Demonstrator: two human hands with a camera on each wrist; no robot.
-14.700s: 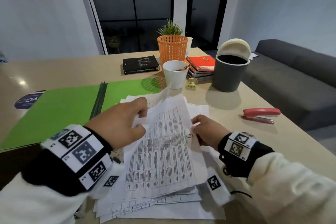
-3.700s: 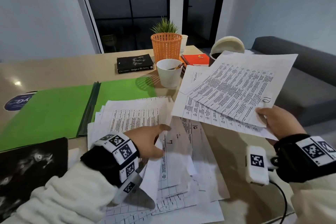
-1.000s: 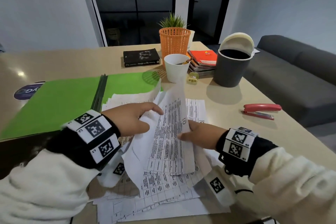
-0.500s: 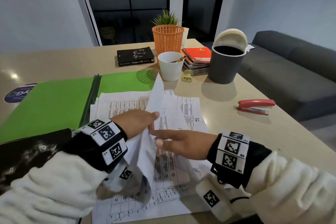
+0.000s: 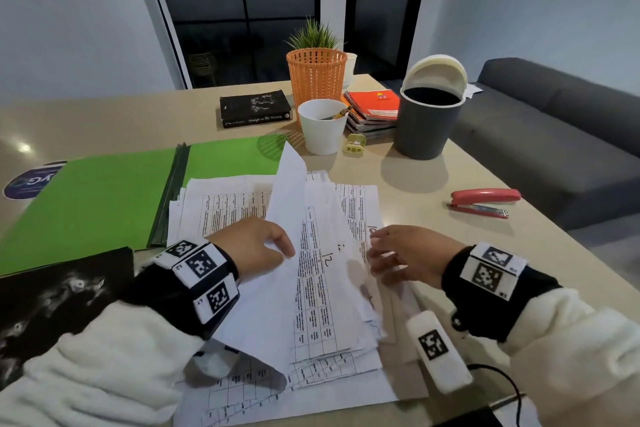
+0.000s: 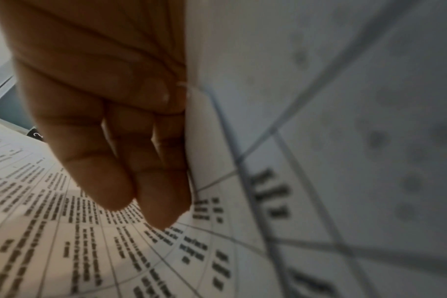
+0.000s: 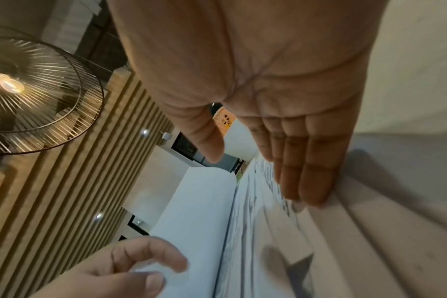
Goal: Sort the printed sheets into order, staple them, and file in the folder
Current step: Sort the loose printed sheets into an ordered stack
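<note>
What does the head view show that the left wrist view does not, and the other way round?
Only the head view shows the right hand with fingers extended over the sheets, the red stapler, the open green folder, and a handwritten 12 on an exposed sheet.

Only the left wrist view shows, close up, the curled fingers of the left hand against the lifted sheets' edge, with sharp printed table text on the sheet beneath.

Both show the left hand holding the lifted sheets above the pile.
</note>
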